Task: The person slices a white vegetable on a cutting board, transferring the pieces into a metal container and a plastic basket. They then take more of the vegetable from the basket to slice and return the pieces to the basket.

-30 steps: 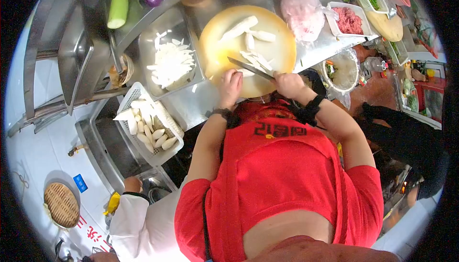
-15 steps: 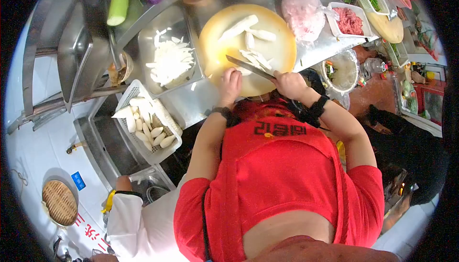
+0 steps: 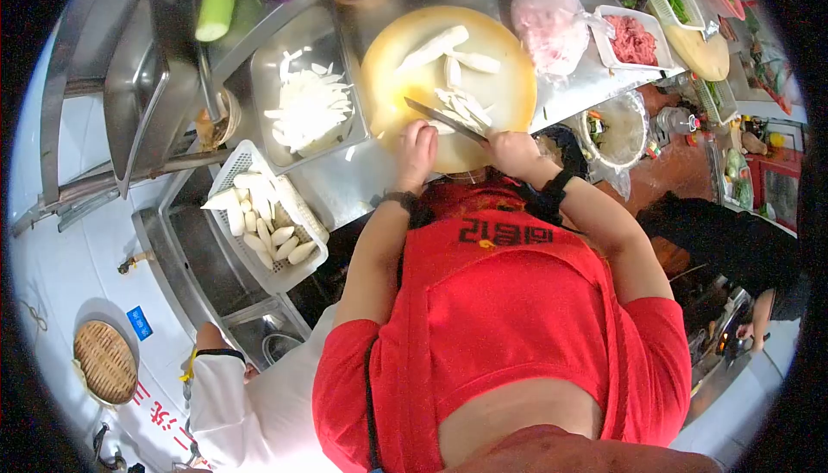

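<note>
My right hand (image 3: pixel 516 155) is closed round the handle of a kitchen knife (image 3: pixel 445 119), whose blade points up and left across the round cutting board (image 3: pixel 379 59). Curled fingers of my left hand (image 3: pixel 417 156) hold a white water bamboo stem (image 3: pixel 442 127), mostly hidden under hand and blade, at the board's near side. Cut slices (image 3: pixel 464 106) lie just beyond the blade. Farther back on the board rest whole peeled stems (image 3: pixel 435 49). Left of the board, a metal tray (image 3: pixel 260 85) holds a heap of white slices (image 3: pixel 312 109).
A white basket (image 3: pixel 315 270) of whole stems stands left, beside a sink (image 3: pixel 207 244). Right of the board are a pink-white plastic bag (image 3: pixel 549 29), a tub of minced meat (image 3: pixel 632 39) and a lined bin (image 3: pixel 614 128). A person in white (image 3: pixel 259 404) is at left, one in black (image 3: pixel 733 240) at right.
My right hand and the knife have shifted slightly left; my left hand keeps its place. The person in black has moved, and a hand now shows at the far right. The person in white shifted slightly.
</note>
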Action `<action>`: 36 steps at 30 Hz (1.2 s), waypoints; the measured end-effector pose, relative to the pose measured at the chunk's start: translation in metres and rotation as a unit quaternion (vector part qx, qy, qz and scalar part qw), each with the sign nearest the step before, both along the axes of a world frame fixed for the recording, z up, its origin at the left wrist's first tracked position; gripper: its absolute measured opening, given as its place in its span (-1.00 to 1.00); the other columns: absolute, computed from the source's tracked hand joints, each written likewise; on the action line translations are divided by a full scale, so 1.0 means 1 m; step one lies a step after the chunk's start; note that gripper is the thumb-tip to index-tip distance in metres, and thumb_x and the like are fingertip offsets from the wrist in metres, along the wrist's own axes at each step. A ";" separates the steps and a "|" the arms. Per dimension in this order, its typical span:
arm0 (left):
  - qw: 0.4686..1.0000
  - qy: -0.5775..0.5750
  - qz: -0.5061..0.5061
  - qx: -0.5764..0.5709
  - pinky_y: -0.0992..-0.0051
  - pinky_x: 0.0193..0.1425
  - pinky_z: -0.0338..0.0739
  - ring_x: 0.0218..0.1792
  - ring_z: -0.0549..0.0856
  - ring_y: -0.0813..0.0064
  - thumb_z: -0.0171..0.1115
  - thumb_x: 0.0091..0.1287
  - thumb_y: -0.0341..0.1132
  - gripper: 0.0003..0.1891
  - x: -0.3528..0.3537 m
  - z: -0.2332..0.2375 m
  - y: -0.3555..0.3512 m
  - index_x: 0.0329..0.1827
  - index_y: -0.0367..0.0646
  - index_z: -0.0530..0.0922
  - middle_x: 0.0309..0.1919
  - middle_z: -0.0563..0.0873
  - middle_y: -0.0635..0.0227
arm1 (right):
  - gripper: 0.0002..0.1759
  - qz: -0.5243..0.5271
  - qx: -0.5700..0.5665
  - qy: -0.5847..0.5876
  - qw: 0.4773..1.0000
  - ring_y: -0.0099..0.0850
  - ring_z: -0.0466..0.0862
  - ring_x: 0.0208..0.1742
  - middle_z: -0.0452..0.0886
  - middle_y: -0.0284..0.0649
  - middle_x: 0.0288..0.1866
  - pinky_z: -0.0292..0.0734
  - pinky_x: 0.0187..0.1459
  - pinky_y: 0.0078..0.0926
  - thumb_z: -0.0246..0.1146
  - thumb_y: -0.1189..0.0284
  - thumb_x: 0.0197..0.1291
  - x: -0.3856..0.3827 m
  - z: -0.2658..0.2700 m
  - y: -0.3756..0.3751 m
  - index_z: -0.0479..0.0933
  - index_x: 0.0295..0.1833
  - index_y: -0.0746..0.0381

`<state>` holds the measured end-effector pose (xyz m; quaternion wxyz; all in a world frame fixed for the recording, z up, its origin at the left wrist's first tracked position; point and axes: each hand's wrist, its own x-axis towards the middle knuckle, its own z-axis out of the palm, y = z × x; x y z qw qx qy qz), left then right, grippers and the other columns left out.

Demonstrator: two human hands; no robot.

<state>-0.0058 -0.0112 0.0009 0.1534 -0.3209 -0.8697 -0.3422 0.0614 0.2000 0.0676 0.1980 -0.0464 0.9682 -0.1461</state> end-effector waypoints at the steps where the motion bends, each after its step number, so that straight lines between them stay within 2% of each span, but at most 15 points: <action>1: 1.000 0.003 -0.001 0.000 0.28 0.01 0.42 -0.10 0.53 0.16 0.23 0.18 -0.43 -0.89 -0.002 0.000 0.000 -0.24 -0.14 0.52 -0.15 0.51 0.26 | -0.69 -0.001 0.012 0.007 1.000 -0.12 0.68 -0.35 0.65 -0.02 -0.40 0.56 -0.34 -0.18 0.01 0.23 0.28 -0.001 -0.005 -0.001 0.43 -0.13 0.28; 8: 1.000 -0.001 0.003 0.002 0.28 -0.02 0.43 -0.11 0.53 0.18 0.26 0.15 -0.43 -0.88 0.000 -0.004 0.000 -0.27 -0.14 0.53 -0.16 0.51 0.27 | -0.73 -0.012 -0.017 0.032 0.999 -0.07 0.66 -0.39 0.64 -0.03 -0.43 0.56 -0.35 -0.19 0.02 0.27 0.26 -0.002 0.025 0.002 0.43 -0.17 0.27; 12: 1.000 0.002 0.011 -0.005 0.28 -0.01 0.43 -0.11 0.53 0.17 0.27 0.16 -0.41 -0.87 0.000 -0.002 0.000 -0.25 -0.13 0.54 -0.17 0.52 0.27 | -0.71 0.004 -0.008 0.065 0.998 -0.09 0.67 -0.39 0.64 -0.05 -0.42 0.56 -0.34 -0.19 0.02 0.24 0.27 -0.008 -0.006 -0.007 0.43 -0.18 0.26; 14: 1.000 0.004 0.006 -0.003 0.28 -0.01 0.43 -0.11 0.53 0.17 0.27 0.16 -0.41 -0.88 -0.001 0.001 0.000 -0.26 -0.13 0.54 -0.16 0.52 0.27 | -0.71 0.010 0.037 0.029 0.999 -0.15 0.68 -0.38 0.65 -0.08 -0.42 0.57 -0.36 -0.22 0.02 0.23 0.28 -0.013 -0.004 -0.009 0.44 -0.19 0.26; 17: 1.000 0.001 0.000 0.002 0.28 -0.02 0.45 -0.11 0.54 0.16 0.26 0.16 -0.41 -0.88 0.000 0.003 0.001 -0.26 -0.13 0.54 -0.16 0.53 0.26 | -0.73 0.016 0.032 0.030 0.999 -0.21 0.69 -0.39 0.65 -0.10 -0.43 0.58 -0.38 -0.26 0.03 0.26 0.25 -0.013 0.013 -0.009 0.44 -0.20 0.26; 22: 1.000 0.023 -0.009 0.006 0.28 -0.09 0.49 -0.14 0.56 0.18 0.28 0.12 -0.45 -0.86 -0.003 0.008 0.001 -0.28 -0.14 0.53 -0.17 0.53 0.26 | -0.76 0.012 0.045 0.040 0.998 -0.19 0.70 -0.37 0.66 -0.08 -0.40 0.58 -0.37 -0.24 0.05 0.31 0.19 -0.016 -0.012 -0.014 0.44 -0.16 0.26; 28: 1.000 0.008 -0.002 -0.010 0.28 -0.07 0.49 -0.14 0.55 0.18 0.26 0.11 -0.45 -0.86 -0.004 0.012 0.002 -0.26 -0.13 0.53 -0.18 0.53 0.26 | -0.73 -0.022 0.007 -0.003 1.000 -0.11 0.68 -0.31 0.66 -0.02 -0.34 0.57 -0.29 -0.18 0.06 0.31 0.18 -0.011 0.007 0.004 0.43 -0.11 0.28; 31: 0.999 0.017 -0.020 -0.038 0.28 -0.05 0.49 -0.13 0.56 0.18 0.20 0.11 -0.44 -0.88 -0.005 0.026 0.008 -0.27 -0.12 0.55 -0.18 0.55 0.26 | -0.70 -0.052 0.008 -0.005 0.999 -0.07 0.67 -0.30 0.65 0.02 -0.34 0.56 -0.26 -0.16 0.05 0.28 0.21 -0.005 0.013 0.016 0.42 -0.11 0.29; 33: 0.985 0.010 -0.139 -0.100 0.29 -0.03 0.50 -0.12 0.57 0.18 0.17 0.11 -0.41 -0.89 -0.014 0.026 0.009 -0.30 -0.09 0.58 -0.17 0.56 0.27 | -0.66 -0.093 -0.005 -0.006 0.996 -0.05 0.67 -0.30 0.64 0.04 -0.35 0.56 -0.25 -0.14 0.03 0.20 0.26 -0.005 0.010 0.014 0.42 -0.11 0.28; 34: 0.985 0.010 -0.135 -0.102 0.29 -0.03 0.50 -0.12 0.57 0.18 0.17 0.11 -0.41 -0.89 -0.015 0.023 0.009 -0.30 -0.09 0.58 -0.17 0.56 0.27 | -0.66 -0.089 -0.007 -0.006 0.996 -0.05 0.67 -0.30 0.64 0.04 -0.35 0.56 -0.25 -0.14 0.03 0.20 0.26 -0.005 0.010 0.012 0.42 -0.11 0.28; 36: 0.990 -0.045 -0.031 -0.130 0.30 -0.02 0.51 -0.11 0.59 0.16 0.16 0.14 -0.38 -0.87 -0.015 0.018 0.012 -0.26 -0.06 0.62 -0.12 0.58 0.23 | -0.65 -0.084 0.009 0.004 0.996 -0.05 0.67 -0.32 0.64 0.03 -0.36 0.56 -0.28 -0.13 0.02 0.18 0.28 -0.003 0.010 0.010 0.42 -0.13 0.29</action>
